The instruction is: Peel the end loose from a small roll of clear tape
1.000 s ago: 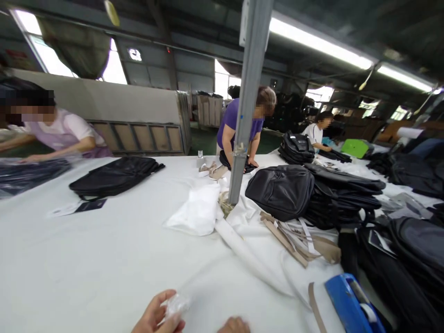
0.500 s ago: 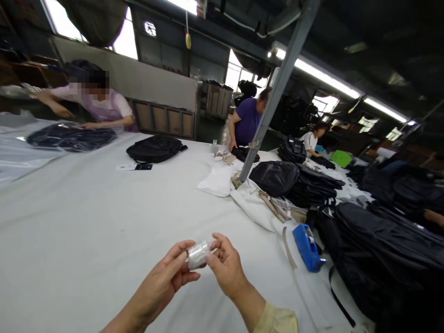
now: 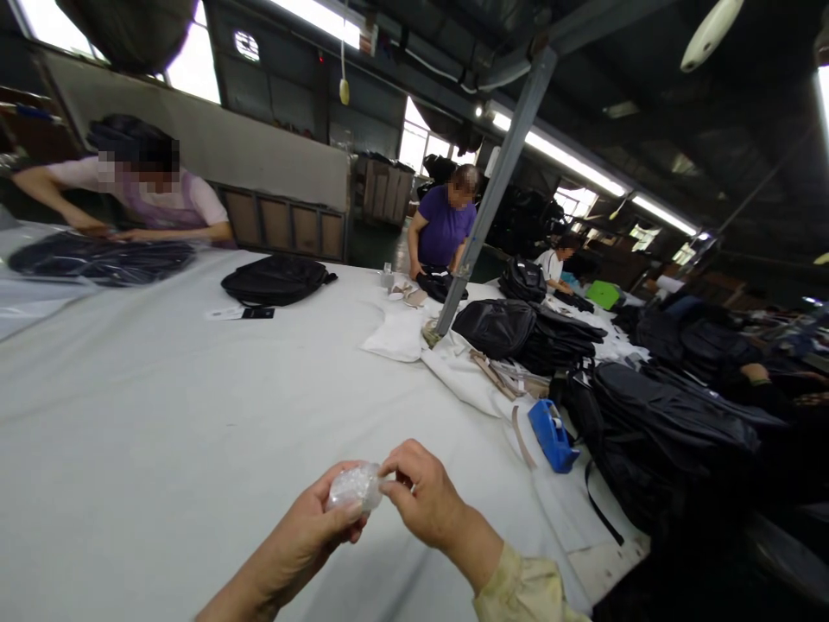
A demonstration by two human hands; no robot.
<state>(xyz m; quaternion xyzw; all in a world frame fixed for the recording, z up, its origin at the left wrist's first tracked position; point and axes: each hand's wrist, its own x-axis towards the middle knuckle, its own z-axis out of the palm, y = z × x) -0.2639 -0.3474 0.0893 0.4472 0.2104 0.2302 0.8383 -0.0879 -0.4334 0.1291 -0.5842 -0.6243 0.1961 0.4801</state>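
Observation:
Above the near part of the white-covered table (image 3: 194, 432), my left hand (image 3: 314, 523) is wrapped round a small shiny roll in clear plastic (image 3: 354, 488). Its round end now faces up toward me. My right hand (image 3: 424, 497) is closed, with thumb and forefinger pinching the right edge of the roll's clear wrapping. What exactly lies between those fingertips is too small to make out. To the right, a blue tape dispenser (image 3: 553, 436) stands on the table, apart from both hands.
Black backpacks (image 3: 661, 423) are piled along the right side. A grey metal post (image 3: 496, 194) rises beyond the table's middle. One black bag (image 3: 278, 278) lies at the back, with tags (image 3: 257, 313) before it. Co-workers (image 3: 444, 216) handle bags across the table.
The roll has turned from side-on to end-on and sits deeper in my left hand. My right hand has shifted from gripping its end to pinching its edge. The view has swung right.

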